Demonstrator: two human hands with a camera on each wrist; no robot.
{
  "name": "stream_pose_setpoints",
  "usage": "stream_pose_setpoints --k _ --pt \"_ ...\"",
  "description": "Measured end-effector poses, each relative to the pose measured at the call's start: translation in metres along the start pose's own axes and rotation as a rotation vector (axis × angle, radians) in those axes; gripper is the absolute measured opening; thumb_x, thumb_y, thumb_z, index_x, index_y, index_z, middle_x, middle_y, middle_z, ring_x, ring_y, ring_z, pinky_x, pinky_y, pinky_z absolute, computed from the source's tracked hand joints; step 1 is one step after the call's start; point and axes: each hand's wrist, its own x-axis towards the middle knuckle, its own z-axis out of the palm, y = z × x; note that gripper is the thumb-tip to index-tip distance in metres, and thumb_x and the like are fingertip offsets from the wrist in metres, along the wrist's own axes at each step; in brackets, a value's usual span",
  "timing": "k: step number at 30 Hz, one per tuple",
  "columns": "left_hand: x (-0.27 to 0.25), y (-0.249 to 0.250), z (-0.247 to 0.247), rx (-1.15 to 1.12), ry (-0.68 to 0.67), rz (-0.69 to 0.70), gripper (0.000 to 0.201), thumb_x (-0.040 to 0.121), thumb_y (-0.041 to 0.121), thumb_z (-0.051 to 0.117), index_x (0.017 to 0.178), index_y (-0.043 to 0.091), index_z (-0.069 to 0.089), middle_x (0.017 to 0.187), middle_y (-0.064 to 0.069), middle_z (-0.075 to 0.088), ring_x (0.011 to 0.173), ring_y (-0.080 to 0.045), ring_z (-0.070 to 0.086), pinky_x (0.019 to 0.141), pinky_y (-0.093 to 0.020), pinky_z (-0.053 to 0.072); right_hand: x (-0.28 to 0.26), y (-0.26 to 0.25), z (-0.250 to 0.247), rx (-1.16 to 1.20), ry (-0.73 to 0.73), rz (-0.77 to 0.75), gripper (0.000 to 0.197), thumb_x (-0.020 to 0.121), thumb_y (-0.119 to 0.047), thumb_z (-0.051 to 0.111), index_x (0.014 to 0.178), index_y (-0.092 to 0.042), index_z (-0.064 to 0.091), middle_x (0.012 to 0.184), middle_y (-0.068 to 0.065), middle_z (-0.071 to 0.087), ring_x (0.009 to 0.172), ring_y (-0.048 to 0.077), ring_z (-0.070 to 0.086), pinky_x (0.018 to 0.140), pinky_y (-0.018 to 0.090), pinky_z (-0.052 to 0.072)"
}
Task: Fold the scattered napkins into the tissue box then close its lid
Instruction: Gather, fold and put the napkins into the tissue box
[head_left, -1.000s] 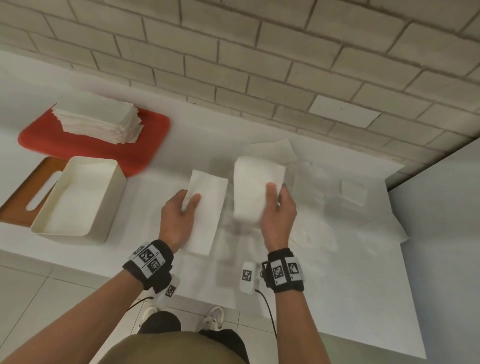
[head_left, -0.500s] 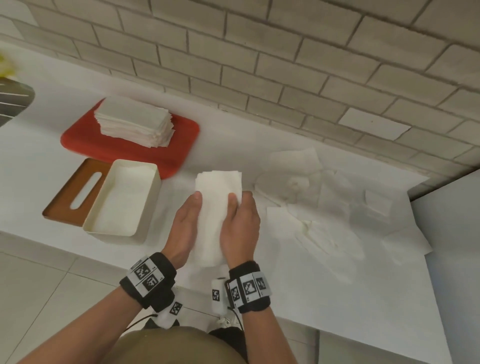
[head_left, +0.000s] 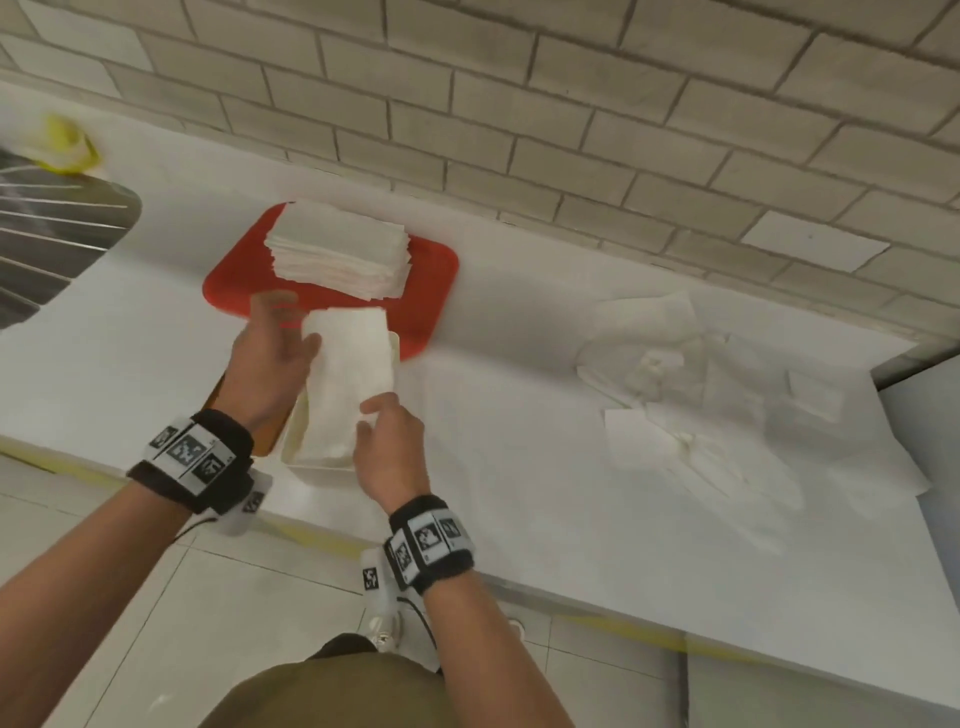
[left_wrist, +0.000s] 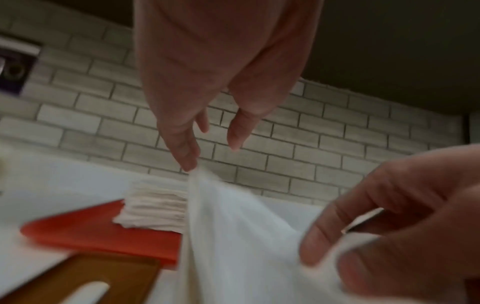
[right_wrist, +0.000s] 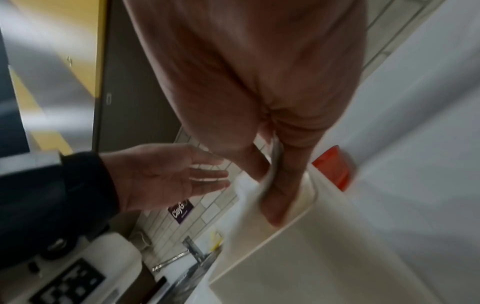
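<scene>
Folded napkin (head_left: 349, 379) now over tissue box (head_left: 318, 464), white, limp.

A kitchen, by the look of it: long white counter (head_left: 545, 467) against a pale brick-tile wall (head_left: 519, 130), steel sink (head_left: 47, 244) with ridged drainer at the left, tap (right_wrist: 192, 250) beside it, tiled floor (head_left: 182, 623) below.
</scene>
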Motion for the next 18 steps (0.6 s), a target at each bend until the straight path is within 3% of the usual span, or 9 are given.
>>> stream_pose_setpoints --k 3,4,6,8,10,12,14,16,18 --pt "0.020 -0.014 -0.003 0.301 -0.072 0.169 0.026 0.100 0.006 0.068 0.124 0.014 0.066 0.127 -0.009 0.069 0.111 -0.028 0.068 0.092 -0.037 0.052 0.010 -0.018 0.021 -0.111 -0.151 0.153 0.046 0.106 -0.004 0.057 0.149 0.002 0.043 0.148 0.026 0.050 0.130 0.044 0.059 0.110 0.048 0.052" --pt "0.025 -0.017 0.003 0.393 -0.167 0.228 0.024 0.099 0.006 0.069 0.121 0.016 0.069 0.128 -0.011 0.069 0.111 -0.030 0.068 0.093 -0.038 0.053 0.011 -0.022 0.024 -0.123 -0.161 0.178 0.047 0.105 -0.003 0.058 0.149 0.003 0.042 0.148 0.026 0.049 0.131 0.045 0.058 0.110 0.049 0.052" --pt "0.033 -0.021 0.021 0.575 -0.433 0.272 0.035 0.099 0.015 0.073 0.133 0.021 0.065 0.143 -0.012 0.060 0.126 -0.033 0.062 0.103 -0.041 0.050 0.007 -0.024 0.025 -0.126 -0.166 0.181 0.050 0.105 -0.004 0.059 0.151 0.001 0.041 0.149 0.026 0.047 0.132 0.046 0.058 0.110 0.050 0.051" --pt "0.037 -0.027 0.042 0.731 -0.683 0.215 0.062 0.100 0.031 0.074 0.156 0.025 0.047 0.166 -0.010 0.039 0.146 -0.033 0.048 0.118 -0.045 0.041 0.000 -0.019 0.019 -0.127 -0.158 0.134 0.046 0.108 -0.012 0.056 0.152 -0.006 0.045 0.147 0.024 0.049 0.129 0.046 0.059 0.111 0.050 0.051" --pt "0.040 -0.037 0.055 0.853 -0.812 0.165 0.092 0.096 0.044 0.076 0.168 0.030 0.021 0.178 -0.010 0.010 0.160 -0.036 0.026 0.127 -0.053 0.030 -0.007 -0.007 0.002 -0.115 -0.104 0.046 0.036 0.108 -0.018 0.054 0.144 -0.012 0.054 0.138 0.021 0.060 0.121 0.040 0.064 0.107 0.049 0.055" --pt "0.041 -0.045 0.061 0.902 -0.885 0.124 0.130 0.079 0.060 0.087 0.170 0.034 -0.002 0.178 -0.009 -0.017 0.165 -0.039 -0.001 0.130 -0.061 0.018 -0.015 0.012 -0.027 -0.083 0.008 -0.039 0.029 0.107 -0.020 0.058 0.135 -0.019 0.061 0.129 0.012 0.070 0.111 0.029 0.071 0.101 0.045 0.059" --pt "0.038 -0.049 0.062 0.933 -0.933 0.098 0.159 0.060 0.066 0.097 0.168 0.036 -0.016 0.174 -0.007 -0.031 0.163 -0.039 -0.018 0.129 -0.064 0.011 -0.025 0.036 -0.066 -0.042 0.133 -0.086 0.022 0.106 -0.020 0.062 0.127 -0.023 0.066 0.125 0.001 0.073 0.102 0.016 0.073 0.094 0.037 0.062" --pt "0.032 -0.042 0.058 0.911 -0.912 0.085 0.169 0.051 0.057 0.103 0.169 0.034 -0.015 0.177 -0.009 -0.024 0.164 -0.040 -0.013 0.130 -0.064 0.012 -0.035 0.063 -0.110 -0.019 0.234 -0.091 0.018 0.106 -0.021 0.063 0.123 -0.024 0.067 0.122 -0.006 0.073 0.097 0.007 0.073 0.090 0.029 0.061" --pt "0.029 -0.021 0.052 0.842 -0.795 0.069 0.158 0.054 0.044 0.106 0.172 0.027 0.003 0.179 -0.012 0.008 0.163 -0.038 0.012 0.129 -0.060 0.021 -0.042 0.097 -0.161 -0.032 0.340 -0.070 0.015 0.105 -0.023 0.065 0.120 -0.025 0.068 0.116 -0.009 0.074 0.095 0.002 0.072 0.087 0.027 0.061"
